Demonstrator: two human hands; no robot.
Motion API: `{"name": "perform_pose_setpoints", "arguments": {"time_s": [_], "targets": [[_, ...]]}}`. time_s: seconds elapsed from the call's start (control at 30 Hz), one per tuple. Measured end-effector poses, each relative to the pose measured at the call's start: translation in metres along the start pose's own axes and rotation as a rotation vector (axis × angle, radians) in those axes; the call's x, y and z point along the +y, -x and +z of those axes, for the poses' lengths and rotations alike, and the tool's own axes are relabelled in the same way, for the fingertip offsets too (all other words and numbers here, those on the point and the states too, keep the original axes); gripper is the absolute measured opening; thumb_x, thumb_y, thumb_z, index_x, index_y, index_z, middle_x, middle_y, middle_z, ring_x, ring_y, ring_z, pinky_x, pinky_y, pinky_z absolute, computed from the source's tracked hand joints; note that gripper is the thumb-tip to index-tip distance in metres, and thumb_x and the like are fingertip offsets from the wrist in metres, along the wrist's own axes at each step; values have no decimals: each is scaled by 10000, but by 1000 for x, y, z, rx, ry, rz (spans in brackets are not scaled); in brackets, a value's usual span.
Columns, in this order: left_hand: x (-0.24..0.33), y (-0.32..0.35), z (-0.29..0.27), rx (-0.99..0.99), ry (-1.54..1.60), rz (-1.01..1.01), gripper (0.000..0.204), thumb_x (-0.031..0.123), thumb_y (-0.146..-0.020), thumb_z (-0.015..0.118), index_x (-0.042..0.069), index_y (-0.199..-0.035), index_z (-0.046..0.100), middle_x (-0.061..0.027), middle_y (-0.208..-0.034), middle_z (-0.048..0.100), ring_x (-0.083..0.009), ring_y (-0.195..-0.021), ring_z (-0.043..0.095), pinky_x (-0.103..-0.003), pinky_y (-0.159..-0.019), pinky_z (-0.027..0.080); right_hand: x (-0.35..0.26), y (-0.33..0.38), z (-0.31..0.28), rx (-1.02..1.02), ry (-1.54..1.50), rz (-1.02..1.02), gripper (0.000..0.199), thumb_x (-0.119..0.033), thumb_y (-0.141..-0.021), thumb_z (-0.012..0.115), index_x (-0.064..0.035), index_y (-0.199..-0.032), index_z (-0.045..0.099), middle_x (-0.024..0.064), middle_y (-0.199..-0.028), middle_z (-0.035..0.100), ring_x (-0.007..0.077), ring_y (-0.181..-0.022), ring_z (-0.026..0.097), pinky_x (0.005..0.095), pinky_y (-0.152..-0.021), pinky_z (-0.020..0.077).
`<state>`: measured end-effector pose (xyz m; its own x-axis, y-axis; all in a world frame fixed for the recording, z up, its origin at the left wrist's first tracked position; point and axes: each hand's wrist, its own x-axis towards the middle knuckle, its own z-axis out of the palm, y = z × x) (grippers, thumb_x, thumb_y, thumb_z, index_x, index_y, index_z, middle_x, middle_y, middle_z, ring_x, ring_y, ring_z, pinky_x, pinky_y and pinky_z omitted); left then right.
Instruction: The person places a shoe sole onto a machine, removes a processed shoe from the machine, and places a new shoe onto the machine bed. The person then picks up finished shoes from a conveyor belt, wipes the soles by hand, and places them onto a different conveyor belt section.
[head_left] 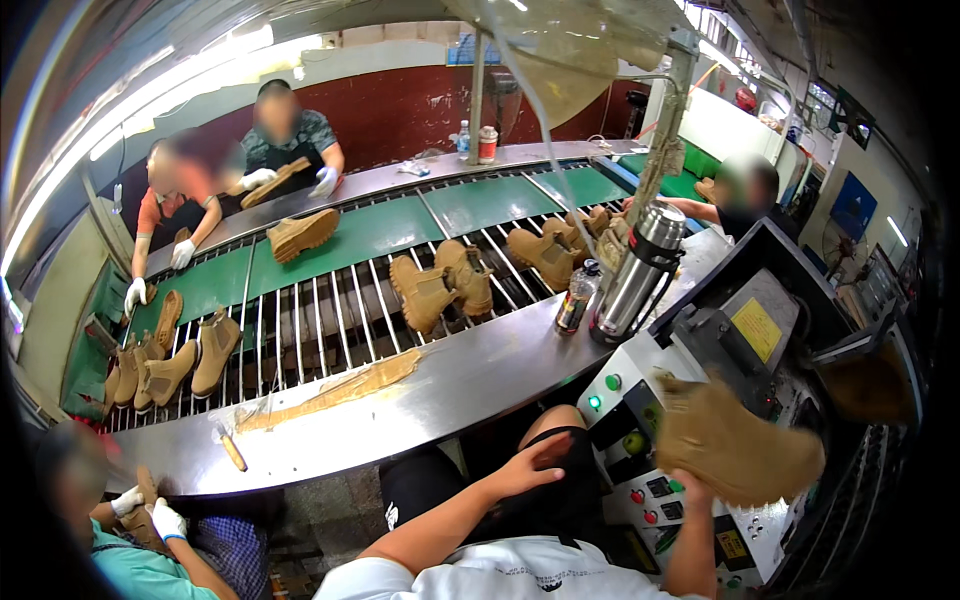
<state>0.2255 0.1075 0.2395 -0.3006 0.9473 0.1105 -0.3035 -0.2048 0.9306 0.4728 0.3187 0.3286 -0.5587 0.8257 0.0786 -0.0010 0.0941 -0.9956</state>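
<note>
My right hand (690, 488) grips a tan suede boot (735, 445) from below and holds it up in front of the grey machine's control panel (640, 440) at the right. The boot is blurred. My left hand (528, 468) rests flat on my dark-trousered knee, holding nothing, its fingers slightly spread. A pair of tan boots (440, 285) lies on the conveyor rods ahead of me, beyond the steel ledge (440, 395).
More tan boots ride the conveyor at left (170, 365) and right (545, 255). A steel flask (640, 270) and a dark bottle (577, 297) stand on the ledge. Gloved workers stand across the line (285, 140) and a person sits at lower left (130, 540).
</note>
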Motion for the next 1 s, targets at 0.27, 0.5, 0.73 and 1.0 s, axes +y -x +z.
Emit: {"name": "perform_pose_setpoints", "arguments": {"time_s": [0.27,0.5,0.73,1.0], "targets": [[88,76,-83,562,708,299,738,354,-738,697,-20,-1314,425,-180,-1235,559,-340,-1141,554,-484,-984,457,-67,-21,249,-928,191,-430,386,-287,-956,525,-10,-1222,556,184,-1264,542,303,-1167,519,367,-990,397],[70,175,-241,1164,577,465,554,223,-809,626,-5,-1286,463,-158,-1224,574,-331,-1117,560,-478,-975,458,7,-24,295,-1118,297,-365,407,-341,-951,513,-10,-1167,611,183,-1195,592,316,-1125,546,351,-970,416],[124,127,-367,1431,81,477,388,49,-768,696,-31,-1129,579,-116,-1071,643,-218,-934,630,-337,-829,502,53,-49,281,-996,448,-9,373,-325,-897,602,-28,-1120,642,156,-1101,631,266,-992,612,336,-846,486],[46,39,-416,1543,-750,45,712,182,-730,767,-8,-1338,447,-163,-1228,576,-293,-1121,568,-381,-944,448,125,-121,330,-805,543,-51,318,-287,-848,659,-31,-1036,660,117,-932,661,215,-843,640,319,-753,505]]}}
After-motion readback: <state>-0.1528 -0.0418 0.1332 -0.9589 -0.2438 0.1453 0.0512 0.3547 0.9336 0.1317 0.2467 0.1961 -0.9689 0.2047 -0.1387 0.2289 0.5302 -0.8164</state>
